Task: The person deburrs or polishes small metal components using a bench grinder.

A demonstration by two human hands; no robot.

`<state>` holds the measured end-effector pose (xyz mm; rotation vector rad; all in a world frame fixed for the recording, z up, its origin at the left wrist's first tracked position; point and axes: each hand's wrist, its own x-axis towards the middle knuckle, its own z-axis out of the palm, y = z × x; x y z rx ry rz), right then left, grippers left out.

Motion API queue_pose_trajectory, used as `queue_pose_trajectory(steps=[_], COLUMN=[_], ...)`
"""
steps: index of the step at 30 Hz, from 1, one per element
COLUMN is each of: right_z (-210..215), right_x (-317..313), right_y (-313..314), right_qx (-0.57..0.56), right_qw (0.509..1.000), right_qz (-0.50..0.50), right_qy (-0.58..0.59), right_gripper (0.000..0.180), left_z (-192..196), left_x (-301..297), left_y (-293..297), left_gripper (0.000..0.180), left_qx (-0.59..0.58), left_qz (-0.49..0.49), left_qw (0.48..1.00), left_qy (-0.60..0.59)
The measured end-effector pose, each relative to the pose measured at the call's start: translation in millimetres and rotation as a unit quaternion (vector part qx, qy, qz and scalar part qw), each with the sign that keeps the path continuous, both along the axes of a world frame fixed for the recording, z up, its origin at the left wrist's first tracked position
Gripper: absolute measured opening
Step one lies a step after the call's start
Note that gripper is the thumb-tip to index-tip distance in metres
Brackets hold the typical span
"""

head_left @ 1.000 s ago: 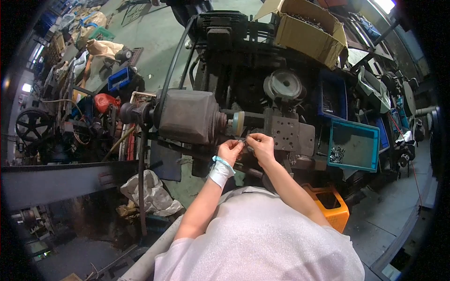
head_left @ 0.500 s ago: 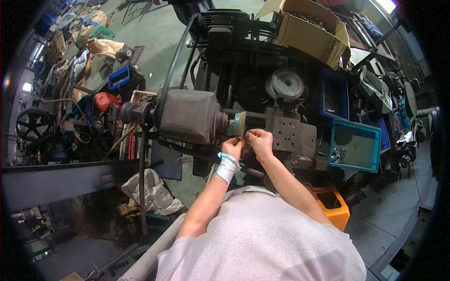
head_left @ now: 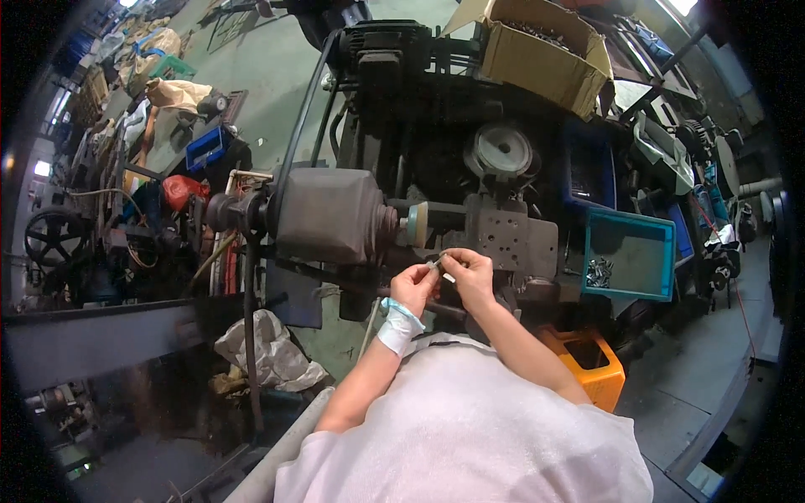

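My left hand [head_left: 412, 287], its wrist wrapped in a white band with a light-blue edge, pinches a small metal part [head_left: 434, 263]. From the other side my right hand [head_left: 470, 275] grips the same small part with fingertips and thumb. Its exact kind is too small to make out, and the fingers hide much of it. Just beyond the hands is a pale blue-and-tan wheel [head_left: 418, 225] on the spindle of a grimy machine with a boxy grey housing [head_left: 327, 215]. Both hands are apart from the wheel. A drilled metal plate [head_left: 503, 239] lies beyond my right hand.
On the right, a teal bin [head_left: 629, 289] holds small metal parts [head_left: 599, 272] in its near-left corner. A cardboard box [head_left: 549, 71] of parts stands at the far right. Near my right arm sits an orange plastic stool [head_left: 605, 384]. A drive belt [head_left: 303, 117] runs left of the machine.
Both hands have drawn back from the wheel toward my body, with the small metal part held between them. The view has shifted slightly.
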<state>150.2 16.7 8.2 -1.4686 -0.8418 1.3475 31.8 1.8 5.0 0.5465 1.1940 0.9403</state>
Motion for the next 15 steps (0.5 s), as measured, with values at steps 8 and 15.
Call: queue_pose_trajectory(steps=[8, 15], right_z=[-7, -30], right_x=[-6, -13], right_y=[15, 31], right_qx=[-0.006, 0.013], right_qw=[1.000, 0.993], right_qz=[0.018, 0.030], right_qy=[-0.016, -0.110], right_gripper=[0.015, 0.018], left_z=[-16, -32], left_x=[-4, -8], left_y=[11, 22], left_gripper=[0.012, 0.012], left_qx=[0.066, 0.035], left_qz=[0.002, 0.032], left_qw=[0.995, 0.998], left_qy=[0.076, 0.029])
